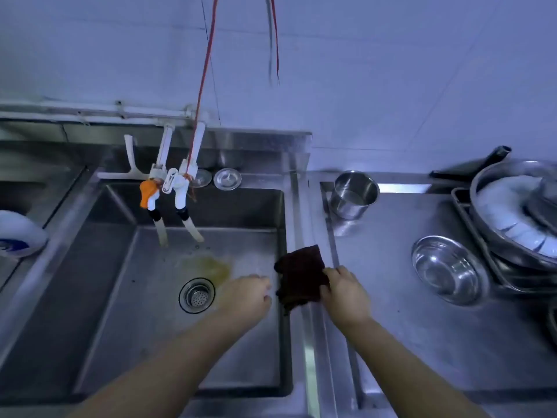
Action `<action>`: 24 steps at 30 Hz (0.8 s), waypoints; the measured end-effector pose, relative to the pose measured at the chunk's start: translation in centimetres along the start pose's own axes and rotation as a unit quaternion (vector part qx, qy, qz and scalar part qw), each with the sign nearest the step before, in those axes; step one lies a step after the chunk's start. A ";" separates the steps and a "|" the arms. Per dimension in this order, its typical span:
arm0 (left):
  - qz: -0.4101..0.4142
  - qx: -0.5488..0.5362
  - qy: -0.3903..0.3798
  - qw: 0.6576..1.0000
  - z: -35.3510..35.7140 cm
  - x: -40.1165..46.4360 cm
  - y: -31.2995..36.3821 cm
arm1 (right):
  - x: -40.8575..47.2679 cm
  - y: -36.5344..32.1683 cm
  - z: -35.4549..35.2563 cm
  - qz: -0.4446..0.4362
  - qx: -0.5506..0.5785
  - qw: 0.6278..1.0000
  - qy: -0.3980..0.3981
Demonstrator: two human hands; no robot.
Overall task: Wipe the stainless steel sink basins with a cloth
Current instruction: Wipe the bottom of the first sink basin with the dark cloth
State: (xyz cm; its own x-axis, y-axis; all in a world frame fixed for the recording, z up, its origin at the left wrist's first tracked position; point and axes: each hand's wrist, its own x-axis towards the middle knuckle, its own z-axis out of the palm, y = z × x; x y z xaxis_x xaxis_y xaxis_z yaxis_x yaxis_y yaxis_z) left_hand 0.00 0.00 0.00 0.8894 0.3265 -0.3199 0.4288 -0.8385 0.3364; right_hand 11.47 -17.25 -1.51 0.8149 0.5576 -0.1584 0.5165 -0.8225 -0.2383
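Both forearms reach in from the bottom edge over a steel sink basin. The right hand grips the near right corner of a dark cloth, which hangs over the basin's right rim, partly on the ledge and partly down the inner wall. The left hand hovers above the basin floor just left of the cloth, fingers loosely curled and holding nothing. Beside that hand lies the round drain strainer, with a yellowish stain on the floor just beyond it. To the right, on the steel desk, sits a shallow metal bowl; farther back stands a small steel pot, and at the right edge a rack holds a large basin of stacked dishes. Two white taps, one with an orange handle, hang over the back of the sink, and a red cord runs up the wall.
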 end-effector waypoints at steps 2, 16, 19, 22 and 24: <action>0.006 -0.014 -0.008 1.000 0.9 1.5 1.1 | 1.3 0.4 0.7 0.002 0.049 0.998 0.026; -0.045 -0.051 -0.025 0.997 3.7 0.6 -2.3 | 4.4 -0.4 3.1 0.222 0.263 0.939 -0.025; -0.068 -0.066 -0.025 0.995 3.6 -0.8 -4.7 | 4.3 -1.2 2.8 0.224 0.238 0.945 -0.019; -0.087 -0.079 -0.029 0.993 3.5 -2.0 -7.7 | 3.6 -3.5 2.9 0.142 0.226 0.963 0.036; -0.100 -0.085 -0.035 0.991 3.6 -2.4 -10.1 | 3.0 -5.9 3.3 0.106 0.255 0.961 0.021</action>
State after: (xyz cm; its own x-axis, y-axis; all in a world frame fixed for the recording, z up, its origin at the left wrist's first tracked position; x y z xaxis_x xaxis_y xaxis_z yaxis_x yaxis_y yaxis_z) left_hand -7.08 6.07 -5.84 0.7730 0.4430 -0.4541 0.6216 -0.6719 0.4028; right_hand 9.97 -10.37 -3.78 0.9026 0.3707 -0.2187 0.1514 -0.7493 -0.6447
